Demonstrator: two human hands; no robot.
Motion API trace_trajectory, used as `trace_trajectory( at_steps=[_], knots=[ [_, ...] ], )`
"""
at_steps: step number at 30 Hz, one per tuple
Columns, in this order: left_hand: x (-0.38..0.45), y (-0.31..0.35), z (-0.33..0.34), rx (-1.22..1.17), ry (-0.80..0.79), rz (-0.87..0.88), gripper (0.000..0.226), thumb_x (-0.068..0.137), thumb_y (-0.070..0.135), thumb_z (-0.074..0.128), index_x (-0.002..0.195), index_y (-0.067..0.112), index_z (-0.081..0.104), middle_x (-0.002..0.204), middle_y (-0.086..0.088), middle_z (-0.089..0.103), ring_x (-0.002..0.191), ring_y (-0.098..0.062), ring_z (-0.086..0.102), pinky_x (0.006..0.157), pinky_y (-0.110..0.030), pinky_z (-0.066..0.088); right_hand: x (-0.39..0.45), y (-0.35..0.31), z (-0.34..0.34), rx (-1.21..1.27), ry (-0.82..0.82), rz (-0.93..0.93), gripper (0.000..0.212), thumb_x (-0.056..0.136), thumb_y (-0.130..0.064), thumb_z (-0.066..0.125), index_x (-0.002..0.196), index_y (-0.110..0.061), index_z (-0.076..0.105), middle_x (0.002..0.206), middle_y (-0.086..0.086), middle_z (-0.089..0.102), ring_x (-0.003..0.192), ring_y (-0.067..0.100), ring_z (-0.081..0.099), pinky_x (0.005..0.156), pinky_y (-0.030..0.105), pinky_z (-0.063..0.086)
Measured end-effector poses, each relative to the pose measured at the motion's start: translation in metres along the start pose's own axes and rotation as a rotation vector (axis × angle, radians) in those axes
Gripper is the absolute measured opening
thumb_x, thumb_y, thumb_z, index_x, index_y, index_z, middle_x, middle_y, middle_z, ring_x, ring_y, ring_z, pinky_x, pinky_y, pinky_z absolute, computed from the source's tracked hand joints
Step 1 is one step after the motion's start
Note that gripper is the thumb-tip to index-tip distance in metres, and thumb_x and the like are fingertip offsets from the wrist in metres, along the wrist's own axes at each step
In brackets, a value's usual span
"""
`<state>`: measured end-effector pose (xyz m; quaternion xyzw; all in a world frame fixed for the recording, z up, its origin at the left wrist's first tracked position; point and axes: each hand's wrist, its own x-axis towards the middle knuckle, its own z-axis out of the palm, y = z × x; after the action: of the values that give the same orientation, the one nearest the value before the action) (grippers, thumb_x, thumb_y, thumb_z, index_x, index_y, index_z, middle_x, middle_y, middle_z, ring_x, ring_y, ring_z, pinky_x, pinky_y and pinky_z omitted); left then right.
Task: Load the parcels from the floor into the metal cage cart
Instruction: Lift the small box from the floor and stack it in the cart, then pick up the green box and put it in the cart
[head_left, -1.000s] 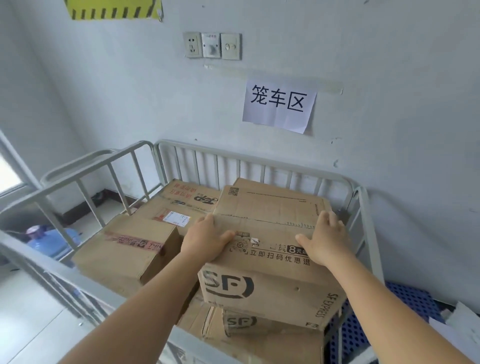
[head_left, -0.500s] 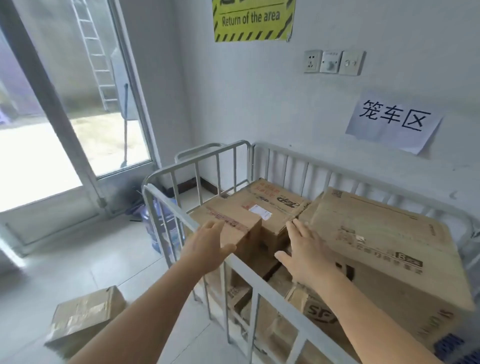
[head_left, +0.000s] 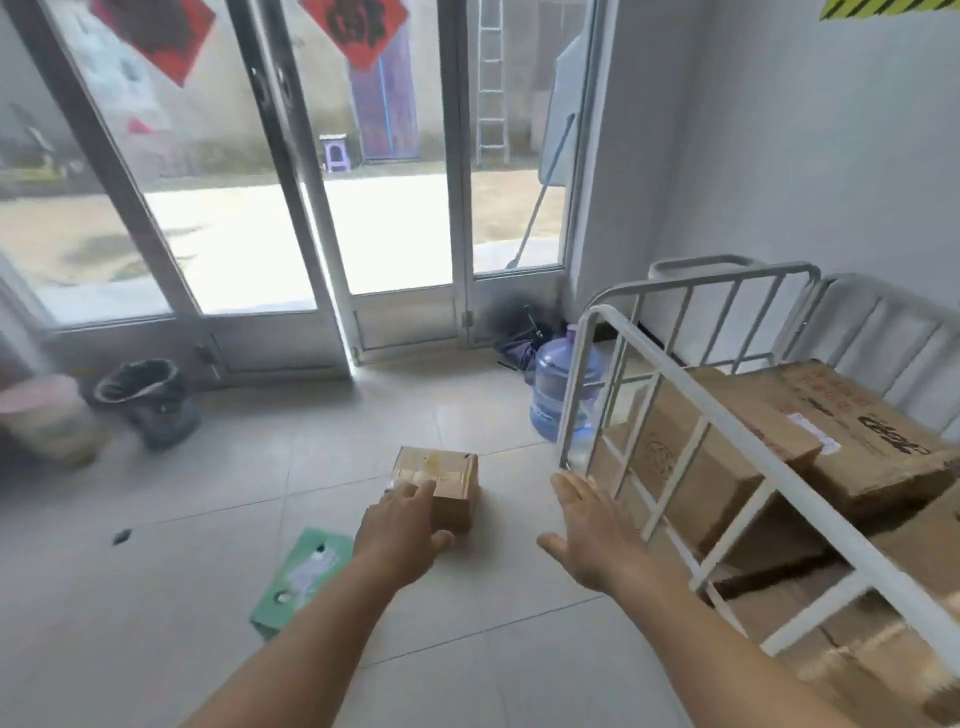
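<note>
Reached toward small cardboard parcel (head_left: 439, 480) on floor at twelve o'clock. Left hand (head_left: 400, 538) and right hand (head_left: 592, 540) spread, empty. Next, probably: clasp both sides, lift into metal cage cart (head_left: 727, 415) at three o'clock.

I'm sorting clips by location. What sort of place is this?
Probably a small parcel depot or back room: a metal cage cart stacked with courier boxes, a taped cardboard parcel and a green mailer on the tiled floor, and glass doors onto a yard.

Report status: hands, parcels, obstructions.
Left hand and right hand open, empty. Small cardboard parcel and green packet on floor. Cage cart right, partly loaded. Path clear.
</note>
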<state>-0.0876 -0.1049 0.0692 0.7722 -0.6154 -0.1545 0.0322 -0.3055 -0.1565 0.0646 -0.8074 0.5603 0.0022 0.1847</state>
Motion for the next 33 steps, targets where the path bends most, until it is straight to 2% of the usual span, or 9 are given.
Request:
trace_trajectory(
  at_steps=[9, 16, 22, 27, 33],
  knots=[
    [-0.035, -0.148, 0.025, -0.094, -0.056, -0.358, 0.069, 0.092, 0.048, 0.053, 0.15, 0.022, 0.025, 0.147, -0.003, 0.039, 0.131, -0.024, 0.04, 0.105, -0.038, 0.037, 0.057, -0.118, 0.073, -0.099, -0.204, -0.168, 0.079, 0.096, -0.046, 0.052, 0.157, -0.018, 0.01, 0.164, 0.0, 0.011, 0.15, 0.021, 0.011, 0.12, 0.038, 0.015],
    [-0.026, -0.231, 0.052, -0.176, -0.112, -0.608, 0.071, 0.092, 0.048, 0.052, 0.15, 0.02, 0.022, 0.144, -0.004, 0.04, 0.131, -0.024, 0.039, 0.104, -0.036, 0.036, 0.144, -0.181, 0.119, -0.164, -0.315, -0.291, 0.08, 0.095, -0.048, 0.051, 0.157, -0.017, 0.011, 0.164, 0.0, 0.01, 0.15, 0.02, 0.012, 0.118, 0.038, 0.019],
    [0.028, -0.299, 0.072, -0.279, -0.156, -0.845, 0.061, 0.094, 0.045, 0.052, 0.144, 0.017, 0.03, 0.144, -0.005, 0.042, 0.132, -0.025, 0.04, 0.104, -0.037, 0.037, 0.242, -0.228, 0.166, -0.143, -0.434, -0.355, 0.079, 0.094, -0.047, 0.054, 0.156, -0.017, 0.014, 0.162, 0.0, 0.016, 0.148, 0.022, 0.02, 0.117, 0.038, 0.023],
    [0.083, -0.343, 0.106, -0.421, -0.156, -1.022, 0.069, 0.096, 0.042, 0.048, 0.152, 0.019, 0.014, 0.149, -0.007, 0.035, 0.134, -0.027, 0.039, 0.102, -0.038, 0.038, 0.326, -0.256, 0.212, -0.141, -0.518, -0.369, 0.077, 0.095, -0.045, 0.054, 0.155, -0.016, 0.016, 0.161, 0.001, 0.019, 0.147, 0.022, 0.023, 0.116, 0.039, 0.025],
    [0.142, -0.395, 0.181, -0.529, -0.183, -1.132, 0.076, 0.096, 0.042, 0.048, 0.155, 0.021, 0.005, 0.156, -0.004, 0.027, 0.139, -0.024, 0.033, 0.106, -0.039, 0.036, 0.416, -0.277, 0.294, -0.127, -0.581, -0.374, 0.073, 0.095, -0.041, 0.055, 0.153, -0.016, 0.018, 0.157, 0.002, 0.027, 0.142, 0.023, 0.03, 0.11, 0.037, 0.032]
  ],
)
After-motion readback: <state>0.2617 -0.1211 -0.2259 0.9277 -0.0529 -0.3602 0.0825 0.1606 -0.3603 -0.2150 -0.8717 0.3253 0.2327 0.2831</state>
